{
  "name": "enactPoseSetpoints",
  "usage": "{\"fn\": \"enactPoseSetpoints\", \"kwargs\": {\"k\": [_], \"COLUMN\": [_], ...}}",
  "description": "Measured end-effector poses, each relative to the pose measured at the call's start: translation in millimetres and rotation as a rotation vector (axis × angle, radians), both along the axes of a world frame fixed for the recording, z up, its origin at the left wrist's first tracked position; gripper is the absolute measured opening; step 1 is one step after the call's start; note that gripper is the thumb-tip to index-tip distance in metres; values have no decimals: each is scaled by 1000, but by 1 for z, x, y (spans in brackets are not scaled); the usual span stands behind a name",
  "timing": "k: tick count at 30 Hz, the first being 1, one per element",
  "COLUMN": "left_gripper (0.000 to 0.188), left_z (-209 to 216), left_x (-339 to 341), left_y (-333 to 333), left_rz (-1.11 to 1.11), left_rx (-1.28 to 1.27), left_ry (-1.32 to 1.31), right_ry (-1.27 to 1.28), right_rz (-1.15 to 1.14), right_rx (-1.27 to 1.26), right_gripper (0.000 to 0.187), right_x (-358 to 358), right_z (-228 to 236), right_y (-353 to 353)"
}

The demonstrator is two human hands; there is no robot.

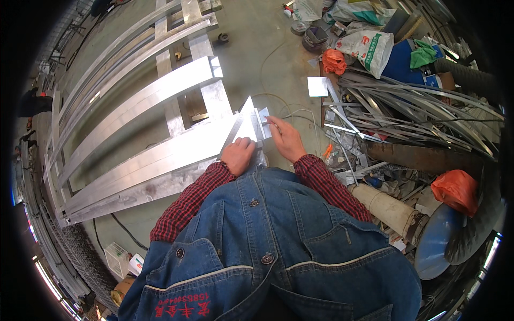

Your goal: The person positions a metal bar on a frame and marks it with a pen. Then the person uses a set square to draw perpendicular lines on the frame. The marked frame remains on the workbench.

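My left hand [238,155] has its fingers curled down on a bright, triangular metal set square [247,127]. The set square lies over the near end of a wide, shiny metal beam [187,143]. Just right of it, a small metal plate [264,119] stands at the beam's end. My right hand [287,139] is at that plate, thumb and forefinger pinched together against its right side. Whatever thin thing may be between those fingertips is too small to make out. Glare washes out part of the beam and set square.
More long metal beams [139,99] rest across a metal frame on the left. At right lie a loose square plate [317,86], a heap of metal strips [407,101], white sacks [369,51], a red plastic bag [455,191] and a pale tube [388,210].
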State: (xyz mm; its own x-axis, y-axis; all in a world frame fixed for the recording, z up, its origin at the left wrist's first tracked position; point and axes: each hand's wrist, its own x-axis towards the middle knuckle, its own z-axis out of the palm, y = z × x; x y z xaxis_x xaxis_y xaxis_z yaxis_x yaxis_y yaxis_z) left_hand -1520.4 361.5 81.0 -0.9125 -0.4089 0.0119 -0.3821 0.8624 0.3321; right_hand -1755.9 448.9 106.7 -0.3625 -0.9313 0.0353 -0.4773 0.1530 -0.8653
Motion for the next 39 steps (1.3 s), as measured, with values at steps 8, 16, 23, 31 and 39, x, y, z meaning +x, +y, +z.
{"fn": "enactPoseSetpoints", "kwargs": {"k": [8, 16, 23, 31, 39], "left_gripper": [34, 37, 39, 37, 36], "left_z": [-2, -2, -2, -4, -4], "left_x": [0, 1, 1, 0, 1], "left_y": [-2, -1, -3, -3, -4], "left_rz": [-5, -8, -9, -14, -22], "left_rx": [5, 8, 36, 28, 25], "left_ry": [2, 6, -50, -23, -14], "right_ry": [40, 96, 150, 172, 191], "right_rz": [22, 99, 163, 166, 202], "right_rx": [7, -17, -31, -11, -53], "right_gripper": [36, 38, 40, 40, 40], "right_x": [-5, -8, -6, -4, -7], "right_z": [-5, -12, -17, -20, -19], "right_y": [-11, -26, -34, -36, -36]}}
